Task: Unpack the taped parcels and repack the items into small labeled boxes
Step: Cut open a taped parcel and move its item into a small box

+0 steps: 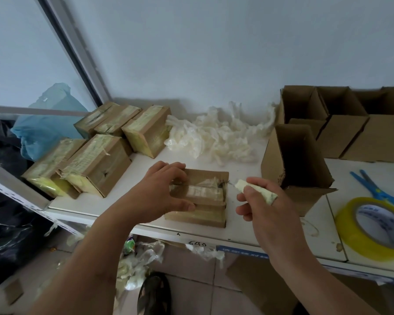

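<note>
A taped brown parcel (205,198) lies on the white table (146,164) in front of me. Its top is cut open and pale wrapped contents show inside. My left hand (162,189) grips the parcel's left side, fingers over the top and thumb at the front. My right hand (259,201) holds a small cutter with a pale taped handle (255,189), its thin blade pointing at the parcel's right top corner. Several more taped parcels (96,164) are stacked at the left. An open small cardboard box (298,167) stands just right of my right hand.
A heap of crumpled clear plastic wrap (218,137) lies behind the parcel. More open boxes (341,123) stand at the back right. Blue scissors (378,189) and a yellow tape roll (373,228) lie at the right. Black bags (7,223) and a blue bag (43,128) sit left.
</note>
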